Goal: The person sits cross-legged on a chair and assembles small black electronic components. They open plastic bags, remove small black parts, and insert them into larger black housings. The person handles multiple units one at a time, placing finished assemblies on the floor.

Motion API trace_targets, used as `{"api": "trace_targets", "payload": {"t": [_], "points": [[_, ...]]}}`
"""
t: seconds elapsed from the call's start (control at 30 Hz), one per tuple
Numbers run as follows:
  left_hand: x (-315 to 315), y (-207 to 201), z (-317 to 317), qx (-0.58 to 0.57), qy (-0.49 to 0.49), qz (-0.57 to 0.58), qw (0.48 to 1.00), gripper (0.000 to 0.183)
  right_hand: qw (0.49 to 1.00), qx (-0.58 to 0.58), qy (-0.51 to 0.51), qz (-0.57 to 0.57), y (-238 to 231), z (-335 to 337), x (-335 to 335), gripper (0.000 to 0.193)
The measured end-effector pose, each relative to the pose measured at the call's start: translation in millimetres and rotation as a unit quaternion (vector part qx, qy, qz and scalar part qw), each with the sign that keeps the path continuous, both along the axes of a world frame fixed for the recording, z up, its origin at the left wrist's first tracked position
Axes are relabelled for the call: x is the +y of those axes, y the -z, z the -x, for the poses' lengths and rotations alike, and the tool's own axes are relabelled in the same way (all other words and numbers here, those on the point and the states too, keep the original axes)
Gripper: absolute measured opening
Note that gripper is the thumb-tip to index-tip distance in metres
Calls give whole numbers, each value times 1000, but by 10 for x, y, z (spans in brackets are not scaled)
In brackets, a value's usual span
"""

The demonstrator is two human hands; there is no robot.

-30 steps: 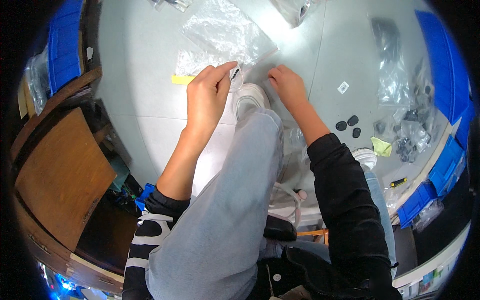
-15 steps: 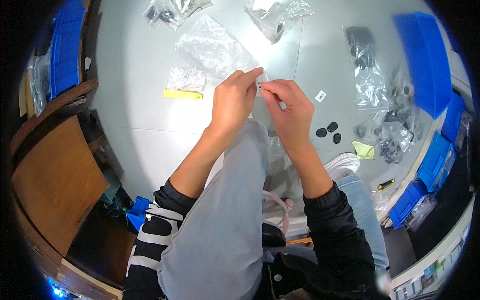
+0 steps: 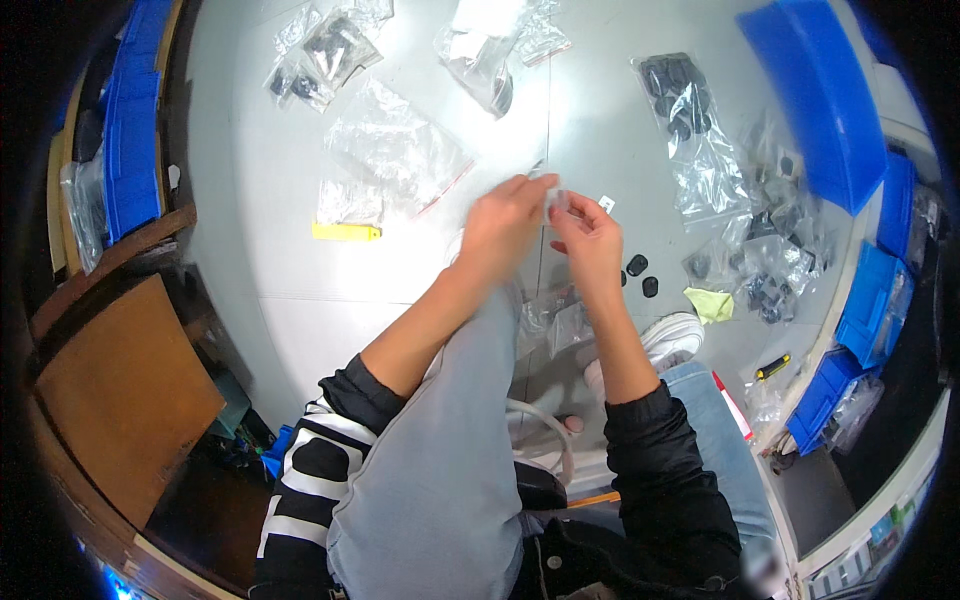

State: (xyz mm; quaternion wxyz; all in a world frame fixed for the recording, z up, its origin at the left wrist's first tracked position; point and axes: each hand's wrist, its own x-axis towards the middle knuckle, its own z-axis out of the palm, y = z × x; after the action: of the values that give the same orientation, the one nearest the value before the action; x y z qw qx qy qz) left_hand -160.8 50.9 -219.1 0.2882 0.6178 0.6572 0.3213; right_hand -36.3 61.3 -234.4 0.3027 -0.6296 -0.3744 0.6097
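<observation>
A small clear plastic bag (image 3: 554, 203) is pinched between my hands above the table; its contents are too small to make out. My left hand (image 3: 503, 228) is closed with its fingertips at the bag's upper edge, slightly blurred. My right hand (image 3: 594, 248) grips the bag's other side between thumb and fingers. Behind the right fingertips lies a small white label (image 3: 606, 204). Black oval pieces (image 3: 637, 265) rest just right of that hand, one partly covered by it.
Left are a large clear bag (image 3: 395, 145) and a yellow strip (image 3: 346, 232). Filled bags (image 3: 335, 50) lie at the back. Rightward are a bag of black parts (image 3: 685, 110), more bagged parts (image 3: 785, 265), a yellow-green scrap (image 3: 710, 305), a cutter (image 3: 773, 367) and blue bins (image 3: 815, 100).
Both hands have shifted slightly right and down in the picture, with the small bag between them. The surroundings have shifted in view, mostly leftward, and one black oval is now partly covered.
</observation>
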Motion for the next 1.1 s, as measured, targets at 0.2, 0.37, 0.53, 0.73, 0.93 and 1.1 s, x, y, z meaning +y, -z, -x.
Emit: {"api": "trace_targets", "payload": {"t": [0.2,0.37,0.53,0.73,0.93,1.1], "points": [[168,198,1,-9,-24,24,999,30,994,45,61,73,200,-296,343,16],[505,621,594,69,-12,61,996,37,991,-18,97,89,491,-928,438,23],[527,760,448,107,18,42,993,51,979,-62,172,85,557,-1660,98,24],[256,613,256,220,129,9,967,52,955,-262,116,79,840,-1933,-700,34],[-140,673,69,246,250,15,936,47,912,-407,51,-25,1032,-1806,-900,46],[-213,731,48,242,267,44,932,44,901,-433,34,4,963,-1652,-716,37]]}}
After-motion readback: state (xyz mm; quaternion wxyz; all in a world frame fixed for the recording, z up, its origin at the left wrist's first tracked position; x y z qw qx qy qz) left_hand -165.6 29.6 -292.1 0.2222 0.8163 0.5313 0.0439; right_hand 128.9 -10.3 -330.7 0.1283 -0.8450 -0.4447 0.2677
